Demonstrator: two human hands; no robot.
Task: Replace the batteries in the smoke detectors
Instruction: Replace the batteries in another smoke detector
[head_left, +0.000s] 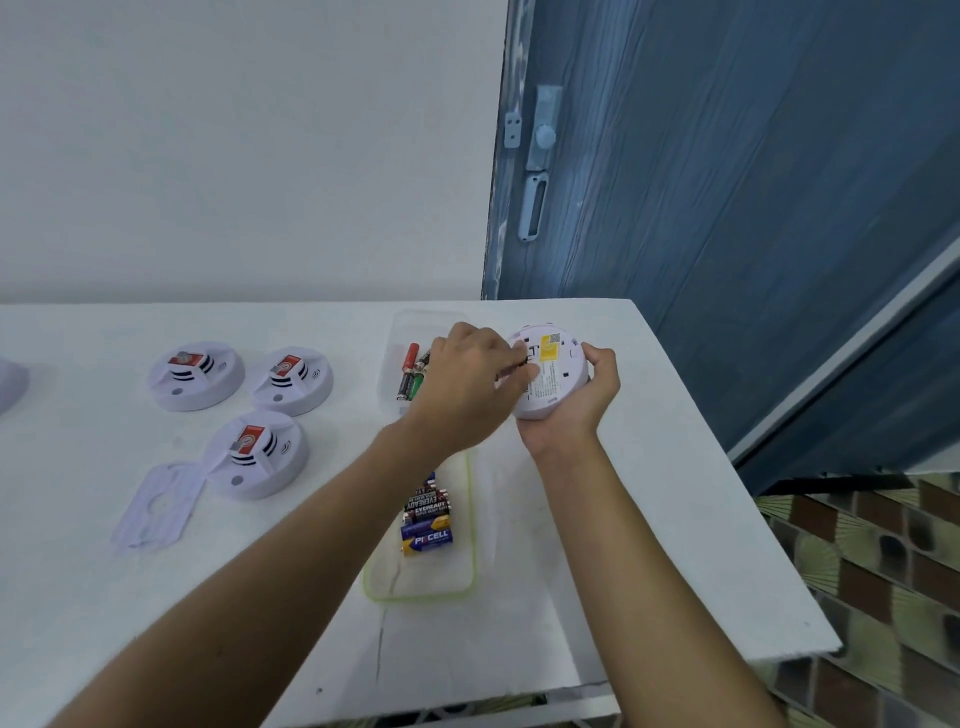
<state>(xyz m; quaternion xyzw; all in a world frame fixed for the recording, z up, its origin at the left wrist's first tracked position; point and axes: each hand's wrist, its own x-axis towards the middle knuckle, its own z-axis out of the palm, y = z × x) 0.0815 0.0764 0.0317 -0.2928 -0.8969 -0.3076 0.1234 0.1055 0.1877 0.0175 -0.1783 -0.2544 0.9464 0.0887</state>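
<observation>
We cradle the round detector (550, 374) back-up in our right hand (576, 410), fingers wrapped round its rim, above the table's (649, 519) far right. Our left hand (462, 384) curls its fingers onto the back. We cannot tell if they pinch anything. Left lie three other detectors (196, 375) (292, 381) (254, 454) and one plate (156, 504). Two trays (395, 332) (467, 571) hold batteries (426, 519).

We take this for a plain room in a home, set up as a makeshift work spot. We see a bare white wall (234, 156), a blue wooden door (727, 208) with a pale bolt (543, 130), and a floor (883, 571) of patterned brown tiles. A white counter (701, 545) stands against the wall and carries detectors (196, 375) and batteries (426, 519).
</observation>
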